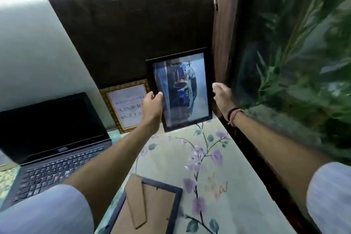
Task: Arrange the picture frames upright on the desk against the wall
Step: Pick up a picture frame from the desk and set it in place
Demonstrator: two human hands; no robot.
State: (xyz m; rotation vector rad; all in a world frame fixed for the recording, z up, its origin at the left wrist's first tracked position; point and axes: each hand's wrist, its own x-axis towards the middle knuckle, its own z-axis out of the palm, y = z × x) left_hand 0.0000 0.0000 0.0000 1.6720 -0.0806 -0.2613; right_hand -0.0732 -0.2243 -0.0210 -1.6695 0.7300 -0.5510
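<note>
Overall, the desk [167, 159] carries a floral cloth w/ purple blossoms and fills the lower centre of view. Dark wall panel [133, 24] stands behind it at 12 o'clock. Laptop [51, 138] sits open at 9 o'clock, screen dark. Green plant [303, 53] occupies the 3 o'clock side.

Black frame [180, 91], approx. centre, stands upright, slightly tilted, lower edge on the cloth, top at the wall panel; contact w/ the panel cannot be confirmed. Gold frame [126, 105] stands upright just beside it at its 9 o'clock, against the wall, text print inside. Third frame [150, 207] lies face down at 6 o'clock, cardboard back and stand leg up.

Left hand [152, 106]: fingers curled onto the black frame's left edge, thumb on the front, gripping it. Right hand [222, 95]: just beside the frame's right edge, fingers loosely curled, nothing held; touch w/ the frame cannot be told. Wrist carries dark and red bands [234, 116].
</note>
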